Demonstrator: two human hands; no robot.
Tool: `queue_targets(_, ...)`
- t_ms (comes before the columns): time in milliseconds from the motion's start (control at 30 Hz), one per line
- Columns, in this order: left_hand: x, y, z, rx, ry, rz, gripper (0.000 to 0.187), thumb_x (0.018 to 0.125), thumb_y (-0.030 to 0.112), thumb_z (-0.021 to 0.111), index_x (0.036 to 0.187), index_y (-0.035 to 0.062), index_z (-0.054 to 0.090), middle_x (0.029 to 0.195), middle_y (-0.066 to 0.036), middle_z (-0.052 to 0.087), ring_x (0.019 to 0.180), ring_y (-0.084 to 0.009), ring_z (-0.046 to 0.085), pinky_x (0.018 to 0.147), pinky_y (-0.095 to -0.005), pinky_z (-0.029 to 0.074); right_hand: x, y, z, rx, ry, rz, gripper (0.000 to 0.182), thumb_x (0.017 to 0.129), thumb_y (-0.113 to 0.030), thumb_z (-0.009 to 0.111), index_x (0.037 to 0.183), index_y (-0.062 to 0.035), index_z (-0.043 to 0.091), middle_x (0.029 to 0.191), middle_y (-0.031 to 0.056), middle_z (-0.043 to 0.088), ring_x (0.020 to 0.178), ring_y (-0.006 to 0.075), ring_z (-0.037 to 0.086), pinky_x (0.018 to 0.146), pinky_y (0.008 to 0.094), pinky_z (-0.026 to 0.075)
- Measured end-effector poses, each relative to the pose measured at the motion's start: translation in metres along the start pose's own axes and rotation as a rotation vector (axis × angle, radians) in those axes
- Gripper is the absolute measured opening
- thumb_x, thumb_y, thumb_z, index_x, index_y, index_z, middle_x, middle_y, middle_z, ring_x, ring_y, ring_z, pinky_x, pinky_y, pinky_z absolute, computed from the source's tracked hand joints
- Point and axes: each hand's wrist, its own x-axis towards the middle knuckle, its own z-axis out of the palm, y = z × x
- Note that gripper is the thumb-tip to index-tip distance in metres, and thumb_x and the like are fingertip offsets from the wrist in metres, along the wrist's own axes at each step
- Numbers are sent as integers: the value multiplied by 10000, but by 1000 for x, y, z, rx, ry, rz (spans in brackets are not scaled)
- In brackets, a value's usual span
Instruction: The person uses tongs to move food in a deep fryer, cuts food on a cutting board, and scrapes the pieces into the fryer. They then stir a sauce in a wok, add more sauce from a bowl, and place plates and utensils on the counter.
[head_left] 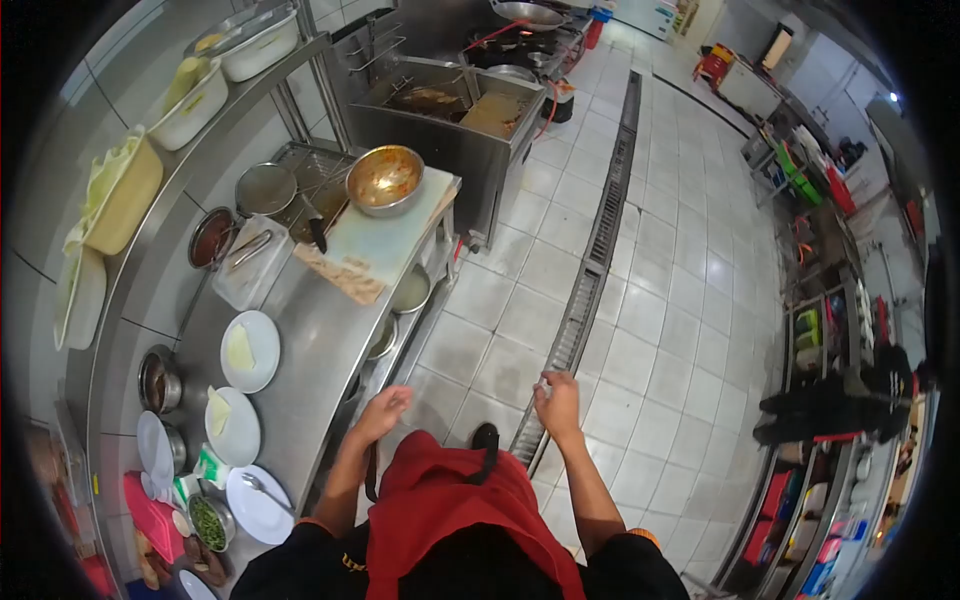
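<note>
Red apron [450, 500] nearest the lens, black sleeves at either side. Left hand [385, 408] out over the front edge of the steel counter [320, 340], fingers loosely curled, half open, nothing in it, not touching the counter as far as can be told. Right hand [558, 398] out over the tiled floor [660, 300], just above the near end of the floor drain grate [590, 260]; fingers pinched together round something small and pale at the tips, too small to identify.

Counter, near end: white plate with spoon [258, 503] at the front corner, small bowl of greens [208, 522] beside it, toward the back. Further along the front edge: two white plates, each with a pale slice, near one [235, 425] and far one [250, 350]. Back edge: steel pot [158, 378], stacked white dishes [152, 445]. Middle: clear tray with tongs [250, 262], pot of red sauce [210, 238] behind it at the back edge. Far end: white cutting board [385, 245] with a knife [316, 233] at its back side, wooden board [340, 275] on its near edge, metal mixing bowl [385, 180] on its far corner. Bowls on the lower shelf under the front edge [410, 292].

Wall shelf above: yellow tub [125, 200], white tubs [190, 105]. Fryer station [450, 105] beyond the counter's far end. Racks [820, 330] along the right wall.
</note>
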Motion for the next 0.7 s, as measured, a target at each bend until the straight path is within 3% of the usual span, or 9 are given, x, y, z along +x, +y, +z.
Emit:
queue_targets(300, 37, -134, 15, -415, 217, -608, 187, 834, 239, 550, 984, 129, 568, 850, -2, 591, 654, -76, 520, 547, -241, 410, 227, 71, 23, 121, -2, -138, 214, 712, -144, 673, 882, -19, 635, 730, 127, 572, 667, 240, 567, 612, 323, 470)
queue_targets(333, 28, -177, 29, -612, 276, -433, 271, 862, 317, 484, 1033, 119, 553, 872, -15, 600, 679, -114, 557, 566, -267, 445, 263, 70, 25, 180, -44, -138, 213, 721, -148, 672, 885, -18, 635, 735, 127, 577, 668, 231, 571, 610, 317, 471)
queue_targets(467, 63, -263, 42, -1147, 108, -915, 473, 899, 451, 327, 1123, 77, 510, 1010, -137, 577, 873, -288, 561, 719, -431, 475, 400, 79, 16, 254, -54, -92, 187, 746, -130, 639, 886, -6, 634, 765, 144, 590, 675, 242, 589, 623, 324, 477)
queue_targets(500, 98, -256, 68, -443, 204, -1123, 434, 896, 431, 346, 1108, 93, 517, 994, -133, 578, 854, -291, 565, 726, -440, 474, 437, 82, 10, 243, -104, -41, 190, 744, -135, 630, 879, 0, 632, 767, 159, 591, 702, 270, 589, 641, 350, 476)
queue_targets(533, 120, -259, 59, -1149, -231, -869, 350, 884, 357, 401, 1096, 101, 510, 988, -122, 575, 837, -271, 573, 720, -411, 479, 470, 88, 4, 244, -113, -40, 179, 743, -133, 634, 877, -13, 636, 782, 157, 590, 704, 271, 588, 647, 348, 476)
queue_targets(600, 162, -228, 68, -1205, -202, -807, 278, 876, 269, 447, 1091, 99, 496, 981, -114, 570, 822, -252, 581, 726, -386, 483, 529, 102, -11, 186, -109, -43, 175, 742, -131, 636, 872, -15, 637, 784, 157, 591, 707, 271, 588, 649, 348, 476)
queue_targets(633, 185, -192, 73, -552, 250, -1009, 276, 881, 255, 437, 1097, 90, 488, 978, -116, 569, 823, -252, 582, 738, -390, 482, 558, 106, -15, 151, -99, -42, 171, 740, -130, 638, 867, -16, 638, 786, 157, 592, 710, 270, 588, 651, 348, 476)
queue_targets(667, 200, -167, 55, -566, -7, -563, 331, 880, 276, 440, 1145, 77, 450, 1023, -133, 552, 879, -271, 570, 791, -424, 469, 584, 117, -18, 158, -102, -34, 177, 736, -141, 647, 861, -16, 638, 790, 161, 596, 720, 270, 592, 661, 347, 478)
queue_targets(700, 220, -144, 54, -570, 1, -563, 331, 880, 276, 440, 1145, 77, 450, 1023, -133, 552, 879, -271, 570, 791, -424, 469, 608, 127, -19, 160, -108, -41, 177, 736, -141, 647, 861, -16, 638, 790, 161, 596, 720, 270, 592, 661, 347, 478)
